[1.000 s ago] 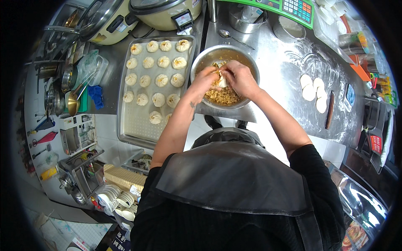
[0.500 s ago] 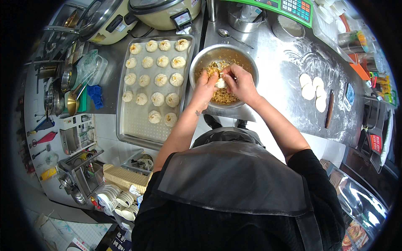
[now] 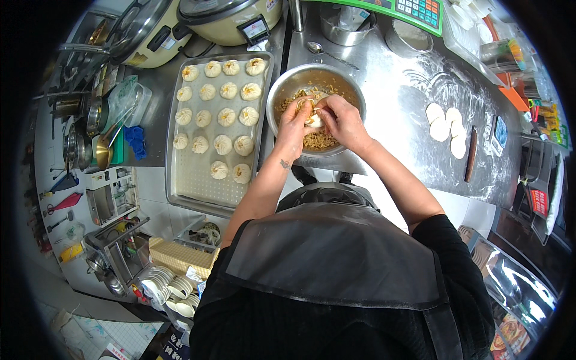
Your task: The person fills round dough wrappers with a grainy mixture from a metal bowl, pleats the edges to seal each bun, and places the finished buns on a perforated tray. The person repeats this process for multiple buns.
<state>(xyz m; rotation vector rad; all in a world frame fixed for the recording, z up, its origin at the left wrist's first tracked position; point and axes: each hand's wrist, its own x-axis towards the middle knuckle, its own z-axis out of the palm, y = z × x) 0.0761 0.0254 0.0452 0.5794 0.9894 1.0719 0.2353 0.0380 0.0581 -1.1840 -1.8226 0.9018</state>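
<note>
Over a steel bowl [image 3: 277, 84] of chopped yellow-brown filling [image 3: 318, 141], my two hands close around one bun [image 3: 313, 121] of white dough. My left hand [image 3: 292, 125] cups its left side, thumb near the top. On the other side, my right hand [image 3: 344, 125] pinches the dough edge between thumb and fingers. Filling shows at the bun's open top; its underside is partly hidden by my fingers. Left of the bowl, a perforated metal tray [image 3: 191, 174] carries rows of pleated buns [image 3: 225, 117].
Several flat dough rounds [image 3: 439, 129] lie on the floured steel table [image 3: 402, 114] at right, beside a dark rolling pin [image 3: 471, 154]. Behind the bowl are a spoon [image 3: 327, 51], a steel pot [image 3: 348, 35] and a green scale [image 3: 414, 15]. Large cookers [image 3: 228, 24] stand behind the tray.
My hands have shifted slightly around the bun, and more of its white dough shows between them. The whole view has drifted a little, moving the tray and bowl slightly leftward.
</note>
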